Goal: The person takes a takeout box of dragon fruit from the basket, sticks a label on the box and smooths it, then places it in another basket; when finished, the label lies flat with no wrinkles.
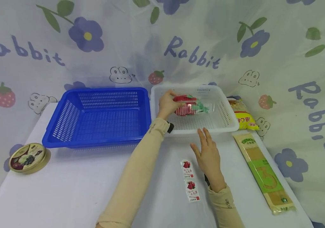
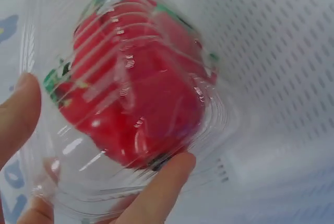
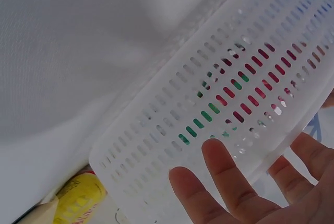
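Inside the white basket (image 1: 228, 110), at its left half, is a clear plastic box (image 1: 206, 99) holding a red dragon fruit (image 1: 186, 106) with green tips. My left hand (image 1: 167, 104) grips the box at its left end, and the left wrist view shows thumb and fingers (image 2: 162, 187) around the clear plastic. My right hand (image 1: 210, 158) has its fingers straight and spread, with the fingertips at the basket's front rim. In the right wrist view those fingers (image 3: 229, 182) lie before the slotted wall; whether they touch it I cannot tell.
To the left stands a blue basket (image 1: 96, 141), with a round gold tin (image 1: 28, 158) near its front corner. Two dragon-fruit stickers (image 1: 192, 190) lie on the white table. At right are a yellow food bag (image 1: 243, 117) and a long noodle pack (image 1: 265, 174).
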Motion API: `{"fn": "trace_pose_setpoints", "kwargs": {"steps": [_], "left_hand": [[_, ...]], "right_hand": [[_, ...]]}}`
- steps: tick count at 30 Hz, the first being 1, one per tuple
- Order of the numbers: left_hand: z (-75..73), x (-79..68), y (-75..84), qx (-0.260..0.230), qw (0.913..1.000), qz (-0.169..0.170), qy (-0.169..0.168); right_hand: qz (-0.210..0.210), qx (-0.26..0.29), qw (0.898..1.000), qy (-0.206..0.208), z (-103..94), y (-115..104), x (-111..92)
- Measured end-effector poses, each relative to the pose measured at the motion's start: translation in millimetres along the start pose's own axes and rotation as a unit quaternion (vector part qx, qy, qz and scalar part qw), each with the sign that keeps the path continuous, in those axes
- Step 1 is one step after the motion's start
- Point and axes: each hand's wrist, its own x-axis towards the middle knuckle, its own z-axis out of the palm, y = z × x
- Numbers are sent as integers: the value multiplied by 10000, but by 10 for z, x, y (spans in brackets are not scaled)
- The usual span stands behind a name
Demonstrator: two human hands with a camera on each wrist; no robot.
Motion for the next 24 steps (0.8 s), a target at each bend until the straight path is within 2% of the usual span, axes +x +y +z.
{"fn": "trace_pose_setpoints", "kwargs": {"steps": [6,10,13,15,17,19,20,24], "left_hand": [[-149,-136,-23,47,9989,226,402],[-260,-274,5,83,9973,504,533],[-356,-413,36,92,9954,734,609],[-434,-528,56,63,9937,903,658],[-515,-650,64,54,9906,1158,720],[-600,-776,63,42,9857,1473,817],[-640,-839,56,39,9830,1630,850],[-790,-1071,-2,-81,9698,2243,954]], "right_hand": [[310,335,9973,-568,-80,-20,0],[423,821,9919,-872,-185,-16,35],[661,1466,9831,-878,-292,-13,81],[875,1977,9741,-666,-379,-26,122],[1066,2566,9599,-379,-481,-59,162],[1187,3184,9404,-87,-580,-104,205],[1214,3523,9280,36,-624,-130,227],[1239,4801,8679,300,-765,-253,285]]}}
